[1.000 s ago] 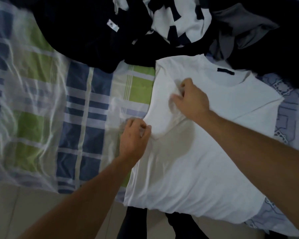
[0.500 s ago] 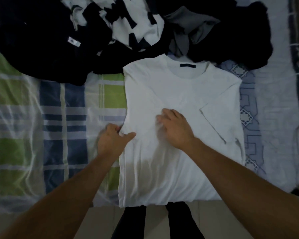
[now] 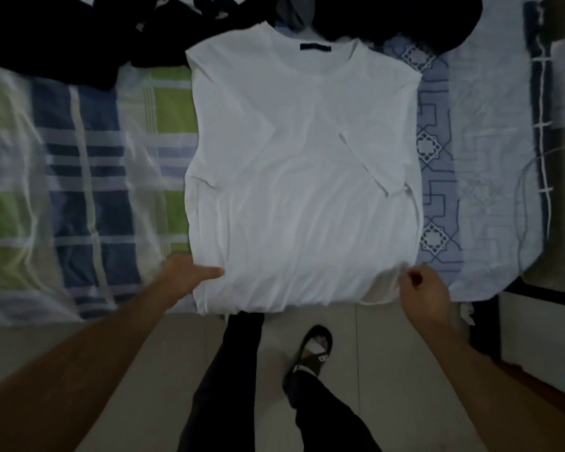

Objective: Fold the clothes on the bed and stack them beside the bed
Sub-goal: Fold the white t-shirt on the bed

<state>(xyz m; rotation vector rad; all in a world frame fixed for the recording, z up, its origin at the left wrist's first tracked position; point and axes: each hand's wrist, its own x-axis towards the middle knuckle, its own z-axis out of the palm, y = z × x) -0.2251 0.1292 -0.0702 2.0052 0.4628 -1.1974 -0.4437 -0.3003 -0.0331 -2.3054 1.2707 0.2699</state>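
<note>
Left hand (image 3: 190, 275) and right hand (image 3: 419, 290) pinching bottom hem corners of white t-shirt (image 3: 302, 177); soft, wrinkled cotton, flat on bed (image 3: 88, 177), sleeves folded inward.

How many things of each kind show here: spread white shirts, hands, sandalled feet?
White T-shirt, spread on the bed: 1
Hands, left hand and right hand, both at its hem: 2
Sandalled foot: 1
Total: 4
</note>
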